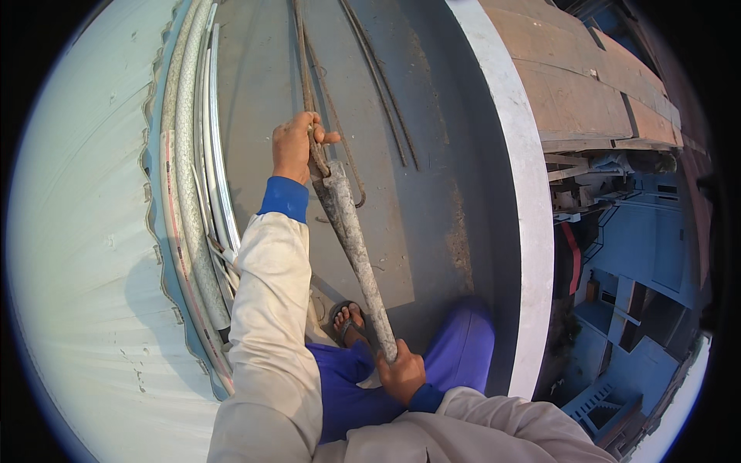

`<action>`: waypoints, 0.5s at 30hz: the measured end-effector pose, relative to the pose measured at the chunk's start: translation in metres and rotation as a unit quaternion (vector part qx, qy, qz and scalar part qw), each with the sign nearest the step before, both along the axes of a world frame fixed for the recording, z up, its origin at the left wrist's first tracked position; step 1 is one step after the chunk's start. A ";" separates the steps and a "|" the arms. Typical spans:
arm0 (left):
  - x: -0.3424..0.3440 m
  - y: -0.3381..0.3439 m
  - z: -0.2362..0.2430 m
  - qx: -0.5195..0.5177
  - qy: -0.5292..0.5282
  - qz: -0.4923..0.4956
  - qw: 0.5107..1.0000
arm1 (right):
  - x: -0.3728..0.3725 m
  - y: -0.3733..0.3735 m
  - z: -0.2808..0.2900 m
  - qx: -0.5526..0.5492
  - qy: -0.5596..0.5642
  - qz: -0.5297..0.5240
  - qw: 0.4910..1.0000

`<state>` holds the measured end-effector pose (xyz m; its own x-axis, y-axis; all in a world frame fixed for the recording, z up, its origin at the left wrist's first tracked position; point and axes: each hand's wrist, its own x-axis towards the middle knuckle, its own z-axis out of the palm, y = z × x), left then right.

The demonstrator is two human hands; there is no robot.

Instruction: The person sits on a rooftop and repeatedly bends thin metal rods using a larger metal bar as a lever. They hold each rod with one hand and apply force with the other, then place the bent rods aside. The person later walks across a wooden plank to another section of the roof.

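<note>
The left hand (297, 147) is closed around the rusty steel rods (303, 62), just above the upper end of a worn grey pipe (367, 285), while the right hand (404, 374) grips firmly the lower end of this pipe, near the person's purple trousers (461, 347). The pipe is slanting above the grey floor (255, 77), between the two hands, and whether the rods enter into it, one cannot tell. Several long pale pipes (185, 116) lie at the left side, and a white-topped low wall (532, 231) stands at the right.
</note>
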<state>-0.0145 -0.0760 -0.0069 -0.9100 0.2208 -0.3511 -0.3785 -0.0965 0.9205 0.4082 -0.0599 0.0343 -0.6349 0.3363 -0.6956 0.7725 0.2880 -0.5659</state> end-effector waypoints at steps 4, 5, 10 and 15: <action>-0.010 -0.059 -0.009 0.035 -0.014 0.003 0.999 | -0.010 -0.046 0.012 -0.027 -0.002 0.046 0.999; -0.011 -0.063 -0.010 0.032 -0.022 -0.001 0.999 | -0.010 -0.045 0.015 -0.019 -0.008 0.037 0.999; -0.008 -0.041 0.005 0.048 -0.088 -0.032 0.994 | -0.012 -0.030 0.026 0.073 -0.027 0.041 0.996; 0.013 -0.006 0.023 0.005 -0.072 0.011 0.997 | -0.010 -0.008 0.033 0.163 -0.050 0.073 0.983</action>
<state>-0.0019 -0.0823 0.0159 -0.8552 0.2062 -0.4756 -0.5039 -0.1155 0.8560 0.3986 -0.0684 0.0673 -0.6272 0.4614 -0.6275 0.7564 0.5530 -0.3493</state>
